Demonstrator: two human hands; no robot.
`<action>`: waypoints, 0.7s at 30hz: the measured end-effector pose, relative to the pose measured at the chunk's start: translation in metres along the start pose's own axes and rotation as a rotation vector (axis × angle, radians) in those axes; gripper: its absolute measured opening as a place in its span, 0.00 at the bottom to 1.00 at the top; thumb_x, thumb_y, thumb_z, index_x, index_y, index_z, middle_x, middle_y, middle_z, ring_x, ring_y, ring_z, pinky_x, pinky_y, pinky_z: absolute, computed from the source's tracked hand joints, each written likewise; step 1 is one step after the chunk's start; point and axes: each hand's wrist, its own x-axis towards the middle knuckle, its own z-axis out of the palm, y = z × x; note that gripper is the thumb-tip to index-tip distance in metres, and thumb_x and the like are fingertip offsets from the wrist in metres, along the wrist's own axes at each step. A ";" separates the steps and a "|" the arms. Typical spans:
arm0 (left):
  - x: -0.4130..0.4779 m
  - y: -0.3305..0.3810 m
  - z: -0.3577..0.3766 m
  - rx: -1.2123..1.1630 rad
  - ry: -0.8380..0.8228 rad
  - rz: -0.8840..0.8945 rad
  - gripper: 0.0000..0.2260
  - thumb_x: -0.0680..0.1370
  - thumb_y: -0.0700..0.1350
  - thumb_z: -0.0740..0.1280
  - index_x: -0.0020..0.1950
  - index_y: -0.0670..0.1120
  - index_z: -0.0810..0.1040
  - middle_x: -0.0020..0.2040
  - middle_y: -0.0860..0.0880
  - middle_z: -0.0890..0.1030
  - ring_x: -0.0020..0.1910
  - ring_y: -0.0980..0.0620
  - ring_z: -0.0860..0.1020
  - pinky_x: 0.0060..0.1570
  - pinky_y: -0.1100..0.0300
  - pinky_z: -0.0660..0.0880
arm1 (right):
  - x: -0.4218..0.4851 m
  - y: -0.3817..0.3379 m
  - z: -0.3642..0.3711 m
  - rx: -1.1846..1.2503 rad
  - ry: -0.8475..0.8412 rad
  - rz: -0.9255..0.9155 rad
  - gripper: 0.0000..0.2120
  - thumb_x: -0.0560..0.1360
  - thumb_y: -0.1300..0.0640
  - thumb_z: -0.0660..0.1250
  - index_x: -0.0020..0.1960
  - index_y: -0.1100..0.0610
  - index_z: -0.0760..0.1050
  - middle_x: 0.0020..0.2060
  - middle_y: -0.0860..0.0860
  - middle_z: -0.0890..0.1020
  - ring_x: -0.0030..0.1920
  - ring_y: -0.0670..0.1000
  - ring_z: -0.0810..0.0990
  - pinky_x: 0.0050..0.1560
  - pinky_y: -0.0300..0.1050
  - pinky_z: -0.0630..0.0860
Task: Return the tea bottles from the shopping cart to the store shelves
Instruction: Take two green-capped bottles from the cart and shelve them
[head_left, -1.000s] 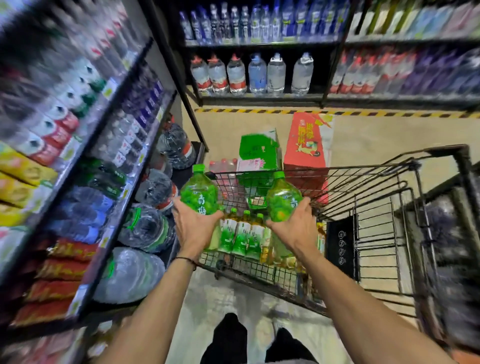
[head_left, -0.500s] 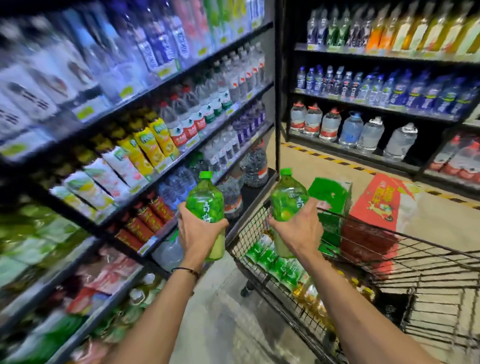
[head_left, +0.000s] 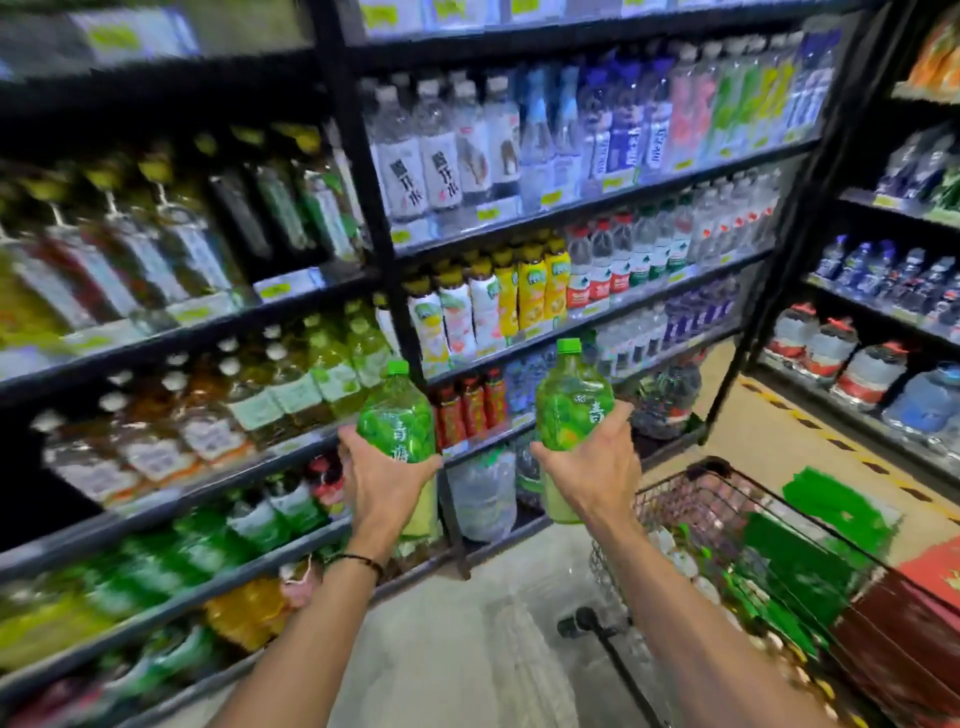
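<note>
Each hand holds one upright green tea bottle with a green cap and green label. My left hand grips the left tea bottle around its lower half. My right hand grips the right tea bottle the same way. Both bottles are raised in front of the black store shelves, level with the lower rows of drinks. The wire shopping cart stands at the lower right, with more green-labelled bottles lying in it.
The shelves are packed with water, juice and tea bottles. A black upright post divides two shelf bays. Large water jugs line the right-hand shelving. A green box and a red box sit in the cart. Bare floor lies below my arms.
The view has swung left from the cart to face the shelves. Both hands have carried their bottles away from over the cart and up toward the shelf rows.
</note>
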 end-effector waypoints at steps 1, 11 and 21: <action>0.004 -0.010 -0.020 0.010 0.025 -0.008 0.49 0.58 0.55 0.87 0.69 0.42 0.64 0.65 0.39 0.76 0.63 0.38 0.77 0.60 0.43 0.77 | -0.014 -0.018 0.010 0.016 -0.009 -0.030 0.48 0.54 0.36 0.80 0.61 0.56 0.58 0.54 0.59 0.79 0.53 0.64 0.81 0.49 0.55 0.77; 0.030 -0.134 -0.204 0.066 0.193 -0.134 0.53 0.62 0.57 0.86 0.76 0.42 0.59 0.71 0.42 0.71 0.67 0.39 0.76 0.56 0.48 0.77 | -0.165 -0.184 0.104 0.241 -0.182 -0.211 0.47 0.51 0.31 0.72 0.60 0.54 0.61 0.53 0.55 0.79 0.52 0.62 0.81 0.47 0.55 0.77; 0.067 -0.211 -0.337 0.006 0.395 -0.237 0.53 0.62 0.54 0.86 0.76 0.42 0.59 0.71 0.41 0.72 0.66 0.40 0.75 0.59 0.53 0.75 | -0.264 -0.289 0.189 0.236 -0.399 -0.380 0.48 0.56 0.35 0.80 0.63 0.52 0.58 0.54 0.56 0.79 0.51 0.62 0.81 0.47 0.54 0.78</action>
